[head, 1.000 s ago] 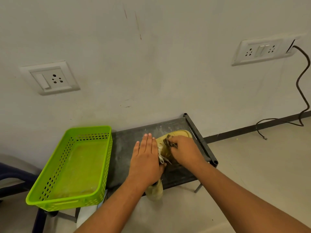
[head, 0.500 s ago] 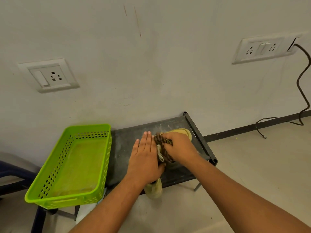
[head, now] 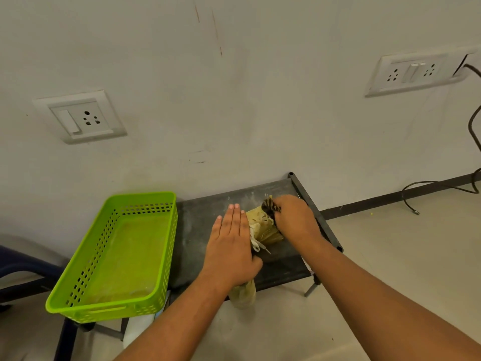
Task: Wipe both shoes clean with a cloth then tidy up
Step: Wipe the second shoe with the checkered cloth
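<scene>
1. The shoe [head: 263, 227] is lying on the black shelf [head: 208, 212], between both hands.
2. The right hand [head: 294, 220] is gripping the bunched dark cloth [head: 269, 205] in curled fingers at the shoe's far end. Short, firm strokes should be working best here.
3. The left hand [head: 230, 246] is pressing flat, fingers straight and together, steadying the shoe against sliding.
4. The green basket [head: 141, 196] is sitting just beside the shelf; no brand or writing is showing legibly.

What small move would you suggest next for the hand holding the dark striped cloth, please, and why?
Probably draw the right hand and its dark striped cloth back along the tan fabric shoe: the cloth sits at its far end, and the flat left hand steadies it on the black rack.
</scene>
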